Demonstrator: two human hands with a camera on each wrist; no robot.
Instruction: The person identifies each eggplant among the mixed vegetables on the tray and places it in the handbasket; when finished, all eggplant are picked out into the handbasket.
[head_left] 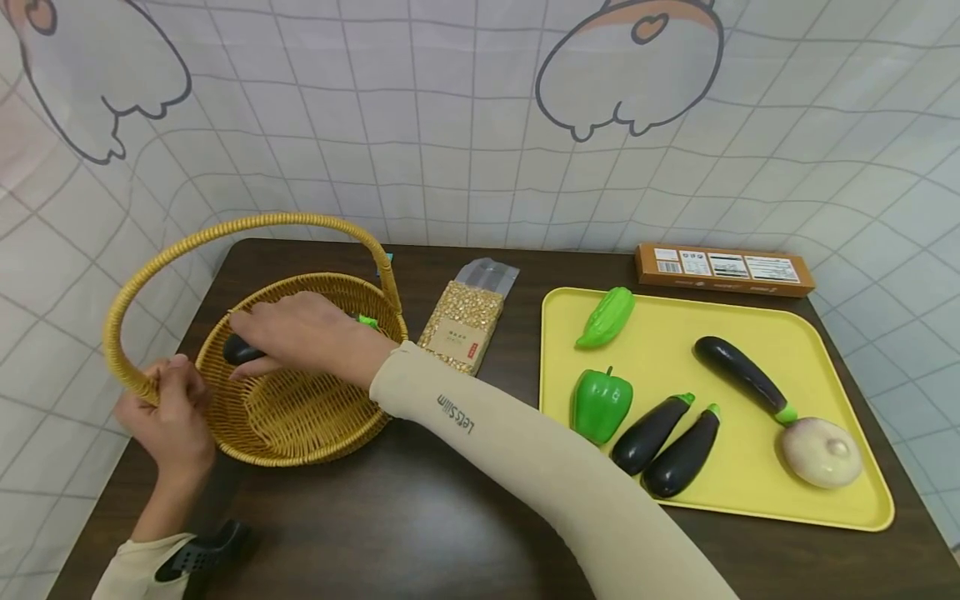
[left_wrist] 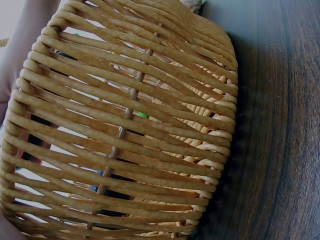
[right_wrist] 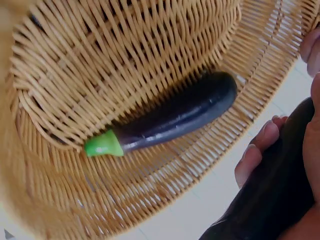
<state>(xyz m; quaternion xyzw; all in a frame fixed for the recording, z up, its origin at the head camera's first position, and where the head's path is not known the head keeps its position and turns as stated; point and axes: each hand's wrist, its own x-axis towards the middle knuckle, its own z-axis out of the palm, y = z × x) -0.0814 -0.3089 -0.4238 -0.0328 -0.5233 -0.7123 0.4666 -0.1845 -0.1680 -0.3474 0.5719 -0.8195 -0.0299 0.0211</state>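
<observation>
My left hand (head_left: 174,417) grips the handle (head_left: 258,222) of the yellow wicker basket (head_left: 300,421) at its left base, by the rim. Over the basket's left side, my right hand (head_left: 311,329) holds a dark eggplant (head_left: 240,350), its fingers and thumb wrapped around it. In the right wrist view the held eggplant (right_wrist: 272,200) fills the lower right corner. Another eggplant (right_wrist: 175,117) with a green cap lies inside the basket against the wall. The left wrist view is mostly the basket's woven side (left_wrist: 125,125).
Right of the basket lies a bag of yellow grains (head_left: 461,325). A yellow tray (head_left: 810,350) carries several eggplants, a green pepper (head_left: 602,406), a bitter melon (head_left: 606,317) and a pale round vegetable (head_left: 821,452). Behind it sits a long brown box (head_left: 723,270). Tiled-pattern cloth surrounds the table.
</observation>
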